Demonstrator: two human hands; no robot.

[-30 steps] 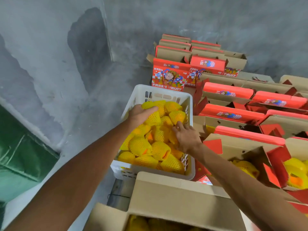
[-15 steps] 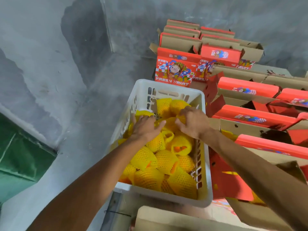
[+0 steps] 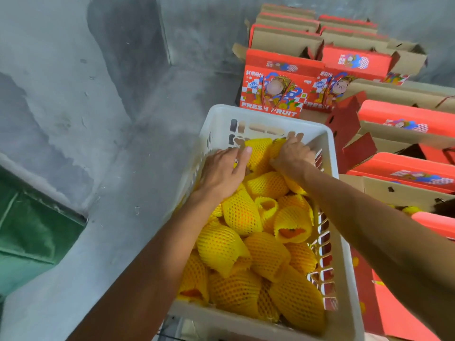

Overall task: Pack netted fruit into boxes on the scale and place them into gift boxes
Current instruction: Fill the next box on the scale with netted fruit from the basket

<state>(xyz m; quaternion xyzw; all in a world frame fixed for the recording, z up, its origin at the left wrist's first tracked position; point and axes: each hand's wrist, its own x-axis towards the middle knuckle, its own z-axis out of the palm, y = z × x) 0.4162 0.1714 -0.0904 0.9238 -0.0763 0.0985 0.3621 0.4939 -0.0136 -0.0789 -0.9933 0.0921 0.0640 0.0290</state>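
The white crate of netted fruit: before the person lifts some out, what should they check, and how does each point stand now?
1. Fruit within reach: ok. The white crate holds plenty of netted fruit.
2. Left hand has a grip: cannot tell. It lies on fruit at the far left of the crate, and what its fingers do is hidden.
3. Right hand has a grip: ok. Its fingers curl round a netted fruit near the far wall.
4. Nets still on: not ok. One foam net gapes, with orange fruit showing.
5. Open gift boxes near: ok, to the right.
6. Scale ready: cannot tell; no scale is clearly in view.
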